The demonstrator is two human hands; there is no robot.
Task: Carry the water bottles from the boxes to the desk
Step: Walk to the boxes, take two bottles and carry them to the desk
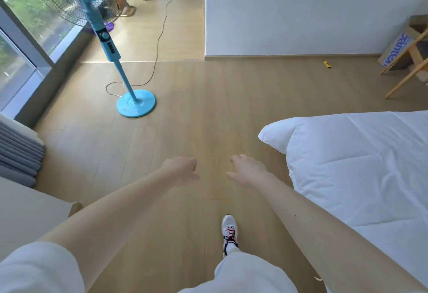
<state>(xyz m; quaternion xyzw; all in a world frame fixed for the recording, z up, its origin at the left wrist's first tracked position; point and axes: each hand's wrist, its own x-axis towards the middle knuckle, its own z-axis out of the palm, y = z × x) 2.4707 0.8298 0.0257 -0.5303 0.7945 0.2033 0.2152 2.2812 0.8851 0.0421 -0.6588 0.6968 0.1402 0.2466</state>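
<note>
Walking toward the cardboard box (pixel 396 49), far ahead and to the right of the right fingers (pixel 234 159), looks the sensible move, steering clear of the bed (pixel 347 165). Left fingers (pixel 192 165) and right alike hang loosely curled, holding nothing. No water bottles show, so their long axis and heading cannot be told.

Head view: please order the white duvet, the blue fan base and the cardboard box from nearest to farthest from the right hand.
1. White duvet, just right of the right hand.
2. Blue fan base, ahead on the left.
3. Cardboard box, far right by the wall.
</note>
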